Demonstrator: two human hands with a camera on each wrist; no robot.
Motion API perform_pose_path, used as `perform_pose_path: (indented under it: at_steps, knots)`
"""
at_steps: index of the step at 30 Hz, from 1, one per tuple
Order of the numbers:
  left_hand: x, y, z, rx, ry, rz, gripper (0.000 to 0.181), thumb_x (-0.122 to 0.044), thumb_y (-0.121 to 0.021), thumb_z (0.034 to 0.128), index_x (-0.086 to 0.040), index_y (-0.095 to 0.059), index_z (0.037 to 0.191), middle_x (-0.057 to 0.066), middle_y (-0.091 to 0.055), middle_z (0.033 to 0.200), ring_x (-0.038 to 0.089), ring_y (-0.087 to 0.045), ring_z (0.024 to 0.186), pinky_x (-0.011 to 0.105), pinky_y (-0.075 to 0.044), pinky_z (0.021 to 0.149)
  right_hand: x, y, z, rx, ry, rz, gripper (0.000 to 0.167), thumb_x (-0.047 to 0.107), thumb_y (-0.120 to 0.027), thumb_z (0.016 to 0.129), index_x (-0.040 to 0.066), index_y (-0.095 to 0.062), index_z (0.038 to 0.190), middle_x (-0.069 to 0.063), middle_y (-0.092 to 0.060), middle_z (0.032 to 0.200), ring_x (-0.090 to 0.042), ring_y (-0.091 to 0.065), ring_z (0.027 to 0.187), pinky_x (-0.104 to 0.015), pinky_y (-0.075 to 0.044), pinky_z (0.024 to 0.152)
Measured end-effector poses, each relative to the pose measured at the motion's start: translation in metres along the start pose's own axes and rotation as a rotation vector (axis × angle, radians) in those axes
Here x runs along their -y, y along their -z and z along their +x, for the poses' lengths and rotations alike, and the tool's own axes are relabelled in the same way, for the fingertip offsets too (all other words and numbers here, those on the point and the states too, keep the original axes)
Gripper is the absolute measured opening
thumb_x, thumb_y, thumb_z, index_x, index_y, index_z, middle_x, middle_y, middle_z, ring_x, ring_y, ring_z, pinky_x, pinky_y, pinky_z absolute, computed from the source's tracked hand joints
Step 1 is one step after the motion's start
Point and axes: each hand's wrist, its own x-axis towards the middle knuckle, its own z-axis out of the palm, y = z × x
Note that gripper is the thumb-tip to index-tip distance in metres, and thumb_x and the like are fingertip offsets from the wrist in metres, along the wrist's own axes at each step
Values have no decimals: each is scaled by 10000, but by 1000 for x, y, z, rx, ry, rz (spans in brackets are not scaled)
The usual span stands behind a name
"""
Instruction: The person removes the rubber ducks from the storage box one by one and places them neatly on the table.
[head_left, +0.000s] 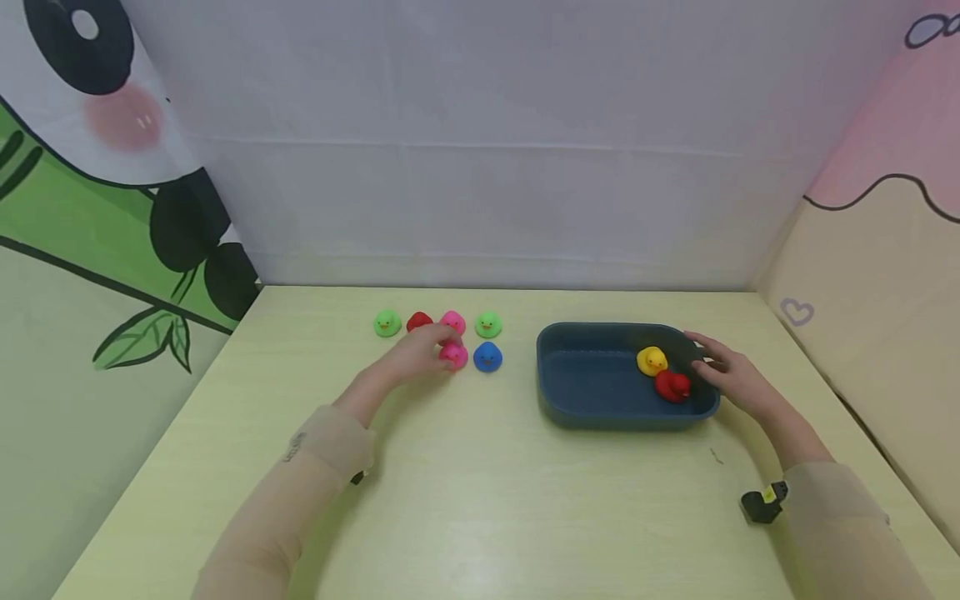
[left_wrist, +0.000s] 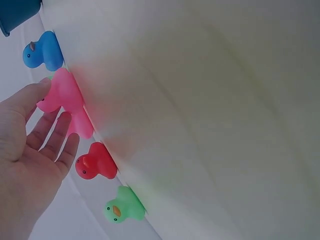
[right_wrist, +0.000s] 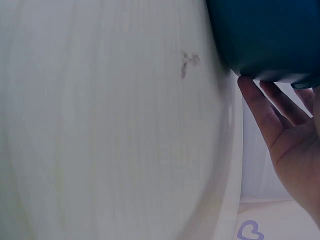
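My left hand reaches to the front pink duck, its thumb and fingers spread about the duck. In the left wrist view the thumb touches or nearly touches the pink duck; a firm hold does not show. Next to it sits a blue duck. Behind are a red duck, partly hidden by the hand, and another pink duck. My right hand rests its fingertips against the right end of a dark blue tray. A yellow duck and a red duck lie inside.
Two green ducks, one at the left and one behind the blue duck, stand on the pale wooden table. A white cloth wall closes off the back, and printed panels flank both sides.
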Motion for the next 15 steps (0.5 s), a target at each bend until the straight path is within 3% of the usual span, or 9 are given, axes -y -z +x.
perform_pose_path:
  at_steps: [9,15]
  knots:
    - [2,-5,5,1,-13,31,244,-100,-744,801,-147,-628,1010,6,-614,1037,192,-536,1001,331,-501,850,-2,-1,-1,-1,1,14,538,185,-461,998,77,-253,1482,-305,-242,1483,-587,-367,1219,-623,-424,900]
    - [-3,-2,1,14,21,47,431,-134,-738,811,-118,-585,1213,50,-570,1174,237,-502,1120,375,-489,914,-1,-1,0,3,3,22,539,186,-456,999,73,-246,1482,-315,-239,1479,-597,-354,1221,-625,-423,900]
